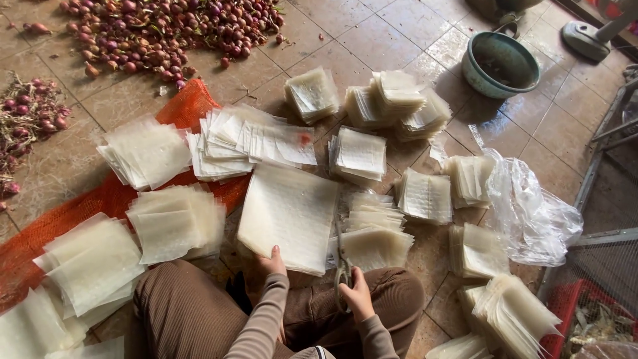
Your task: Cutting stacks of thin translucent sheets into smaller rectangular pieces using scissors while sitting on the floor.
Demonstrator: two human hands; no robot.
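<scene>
The left hand point(272, 261) presses its fingers on the near edge of a large stack of pale translucent sheets point(290, 216) lying flat on the tiled floor point(372, 46), pinching nothing that shows. The right hand point(357, 296) is closed around the handles of scissors point(343, 262), whose blades seem to point up along the stack's right edge. Smaller cut piles point(362, 154) surround it; shallots point(166, 30) and a green bowl point(500, 64) lie beyond.

Wrapper stacks point(359, 154) crowd the floor; bare tiles point(379, 40) beyond.
</scene>
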